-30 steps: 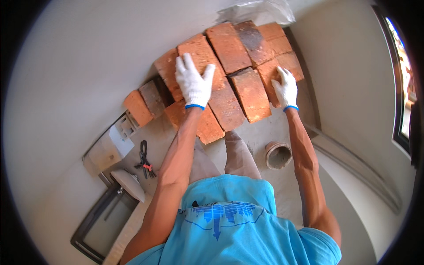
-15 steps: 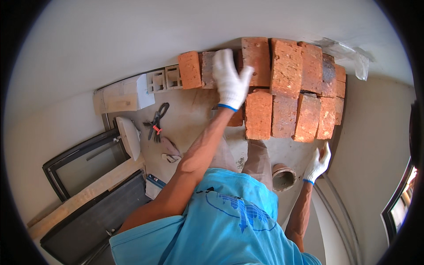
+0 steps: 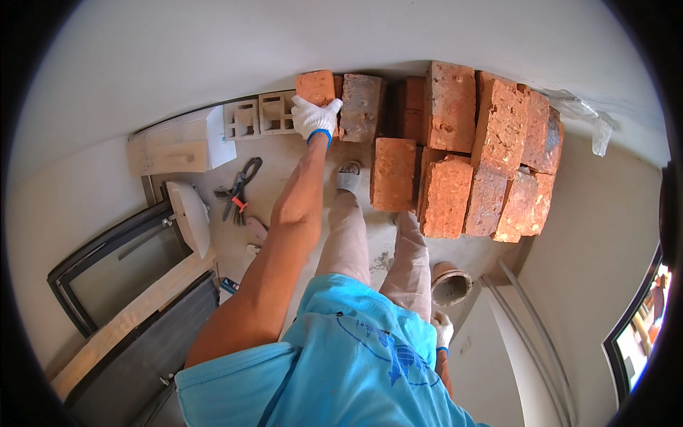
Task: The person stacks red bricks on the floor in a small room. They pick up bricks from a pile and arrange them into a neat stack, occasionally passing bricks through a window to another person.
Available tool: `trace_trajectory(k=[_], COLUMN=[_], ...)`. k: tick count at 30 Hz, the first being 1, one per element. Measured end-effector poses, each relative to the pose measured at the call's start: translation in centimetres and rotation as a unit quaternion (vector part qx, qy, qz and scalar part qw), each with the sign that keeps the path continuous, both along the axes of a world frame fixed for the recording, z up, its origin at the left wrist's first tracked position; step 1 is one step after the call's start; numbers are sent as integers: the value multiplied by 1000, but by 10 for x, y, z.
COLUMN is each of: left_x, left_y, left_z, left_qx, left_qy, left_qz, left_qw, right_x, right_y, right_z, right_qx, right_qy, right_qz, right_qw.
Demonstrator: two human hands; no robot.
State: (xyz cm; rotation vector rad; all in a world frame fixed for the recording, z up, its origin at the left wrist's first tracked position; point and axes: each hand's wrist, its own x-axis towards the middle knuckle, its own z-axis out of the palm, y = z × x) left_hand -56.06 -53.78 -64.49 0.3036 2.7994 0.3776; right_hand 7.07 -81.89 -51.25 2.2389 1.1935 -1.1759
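My left hand (image 3: 315, 117), in a white knitted glove with a blue cuff, grips the near end of an orange-red brick (image 3: 316, 85) at the left end of the stacked bricks. Its thumb lies along the brick's right side and its fingers on the left. Just right of it stands a darker, grey-stained brick (image 3: 361, 107). My right hand (image 3: 442, 329), in a matching glove, hangs low beside my right leg, below a round clay pot (image 3: 451, 284). My shirt and leg partly hide it, and its fingers do not show clearly.
Several bricks (image 3: 451, 107) stand in two rows against the wall to the right. Hollow vent blocks (image 3: 276, 114) and a white carton (image 3: 186, 146) line the wall at left. A coil of black cable (image 3: 244, 179) lies on the floor. Dark-framed panels (image 3: 128, 260) lean at far left.
My left hand has moved left from above the middle bricks onto the end brick. My right hand has dropped from the right-hand bricks to beside my leg. The view has shifted somewhat.
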Motion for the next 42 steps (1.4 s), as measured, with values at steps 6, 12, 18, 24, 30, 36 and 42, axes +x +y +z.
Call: trace_trajectory(k=[6,12,18,24,30,36,42], left_x=[-14,-29,-46,-13,95,217,329], left_y=[20,22,-15,-66,-72,-42,20], left_z=[10,8,-8,71,206,249,286], left_qx=[-76,-60,100,375,365,334,301], left_qy=[-48,-75,-65,-388,-482,-537,-526], left_qz=[4,-28,-52,14,-34,-149,-283], left_qw=[996,995,992,842,796,760,743], right_x=[-22,-55,-70,-88,-207,-236,-171], right_y=[-42,-34,8,62,208,237,267], right_z=[7,-6,4,14,120,152,141], right_qx=[-38,-23,19,238,238,330,405], right_qy=[89,111,115,145,356,335,237], right_qz=[-106,-112,-158,-109,-10,123,-69], right_qw=[990,987,981,954,904,874,880])
